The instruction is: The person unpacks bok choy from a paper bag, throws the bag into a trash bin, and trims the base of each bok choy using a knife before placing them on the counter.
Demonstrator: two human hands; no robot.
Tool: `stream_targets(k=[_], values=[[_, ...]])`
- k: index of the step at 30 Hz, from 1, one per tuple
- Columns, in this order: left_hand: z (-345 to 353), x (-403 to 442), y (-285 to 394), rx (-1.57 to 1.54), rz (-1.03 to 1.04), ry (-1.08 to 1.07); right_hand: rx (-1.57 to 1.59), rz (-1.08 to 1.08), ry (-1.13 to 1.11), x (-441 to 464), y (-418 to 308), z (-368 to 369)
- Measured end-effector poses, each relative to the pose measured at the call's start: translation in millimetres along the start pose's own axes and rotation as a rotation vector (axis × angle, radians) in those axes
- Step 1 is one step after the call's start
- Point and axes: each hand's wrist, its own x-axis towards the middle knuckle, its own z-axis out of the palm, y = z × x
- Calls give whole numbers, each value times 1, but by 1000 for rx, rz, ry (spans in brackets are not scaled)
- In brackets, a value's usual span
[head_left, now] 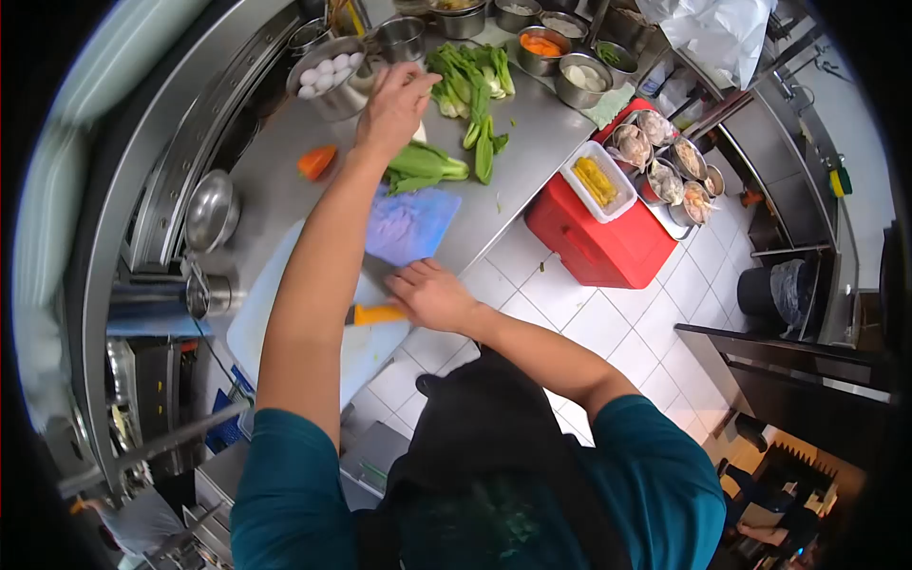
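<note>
My left hand (394, 109) reaches over the steel counter beside the leafy greens (461, 78), fingers apart and holding nothing visible. My right hand (435, 296) rests at the near edge of a blue-purple bag or sheet (410, 223), fingers spread, its thumb side close to the orange handle of a knife (377, 314). The blade is mostly hidden by my left forearm. A pale cutting board (261, 309) lies beneath. A single green leafy head (423, 168) sits beyond the blue-purple item. To the left is an orange vegetable piece (316, 161).
A pot of eggs (331, 76) and a steel bowl (212, 211) stand left. Several ingredient bowls line the back, one with orange pieces (541, 49). A red box (594, 237) beyond the counter's right edge bears a white tub of yellow food (597, 180). Other people show in both lower corners.
</note>
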Motion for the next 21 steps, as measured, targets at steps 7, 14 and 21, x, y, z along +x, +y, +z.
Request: stream_targets(k=[7, 14, 21], values=[[138, 73, -33, 25, 205, -108, -93, 177, 213, -8, 120, -79], [186, 60, -43, -265, -127, -289, -48, 657, 396, 28, 197, -98], [184, -17, -29, -39, -723, -849, -170, 782, 176, 81, 267, -77]])
